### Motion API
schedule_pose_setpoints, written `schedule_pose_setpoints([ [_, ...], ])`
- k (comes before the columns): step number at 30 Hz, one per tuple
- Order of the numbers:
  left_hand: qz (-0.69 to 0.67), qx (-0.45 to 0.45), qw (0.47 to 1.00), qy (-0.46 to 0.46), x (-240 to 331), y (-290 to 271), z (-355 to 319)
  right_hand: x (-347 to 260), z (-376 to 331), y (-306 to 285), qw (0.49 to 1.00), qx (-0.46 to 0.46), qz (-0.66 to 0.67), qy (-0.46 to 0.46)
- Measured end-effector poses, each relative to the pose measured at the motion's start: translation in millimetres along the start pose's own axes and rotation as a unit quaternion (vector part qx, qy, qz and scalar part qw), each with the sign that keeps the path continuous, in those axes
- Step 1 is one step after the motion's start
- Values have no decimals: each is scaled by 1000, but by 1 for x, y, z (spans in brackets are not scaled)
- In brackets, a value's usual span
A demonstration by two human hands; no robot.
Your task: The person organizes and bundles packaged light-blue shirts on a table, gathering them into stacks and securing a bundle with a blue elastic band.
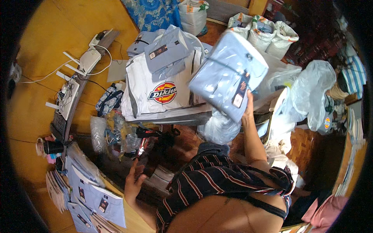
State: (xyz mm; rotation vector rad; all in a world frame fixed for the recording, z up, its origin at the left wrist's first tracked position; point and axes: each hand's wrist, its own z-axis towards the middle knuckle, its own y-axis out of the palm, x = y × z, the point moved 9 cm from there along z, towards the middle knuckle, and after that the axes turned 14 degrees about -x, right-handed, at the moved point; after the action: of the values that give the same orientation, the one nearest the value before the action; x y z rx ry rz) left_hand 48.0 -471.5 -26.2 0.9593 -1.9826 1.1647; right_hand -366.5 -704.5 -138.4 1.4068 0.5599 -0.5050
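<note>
My right hand (248, 106) grips the lower right edge of a tied bundle of folded light blue shirts (229, 75) in clear plastic. A dark band runs round the bundle, and it is raised at a tilt beside the white printed sacks (143, 83). On those sacks lie more folded blue shirts in plastic (167, 48). My left hand (134, 180) is empty, its index finger stretched out and thumb apart, near the dark clutter under the shelf. Close to its wrist, packed blue shirts (95, 194) lean in stacks at the lower left.
White woven sacks (268, 37) with blue packs inside stand at the back. Clear plastic bags (312, 89) crowd the right side. A narrow shelf (74, 93) with white routers (90, 60) and cables runs along the yellow wall. Plastic-wrapped odds and ends (116, 132) lie below it.
</note>
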Motion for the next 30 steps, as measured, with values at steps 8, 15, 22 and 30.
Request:
schedule_pose_setpoints([
  [8, -60, 57, 992, -92, -7, -4, 39, -56, 205, -86, 988, 104, 29, -111],
  [15, -64, 56, 982, -167, 3, 10, 77, 3, 346, -183, 952, 250, -138, 107],
  [22, -147, 56, 966, -207, -16, 30, 94, 115, 326, -50, 923, 77, -377, 26],
  [30, -94, 27, 964, -249, -21, 29, 122, 160, 310, 40, 663, 63, -730, 153],
])
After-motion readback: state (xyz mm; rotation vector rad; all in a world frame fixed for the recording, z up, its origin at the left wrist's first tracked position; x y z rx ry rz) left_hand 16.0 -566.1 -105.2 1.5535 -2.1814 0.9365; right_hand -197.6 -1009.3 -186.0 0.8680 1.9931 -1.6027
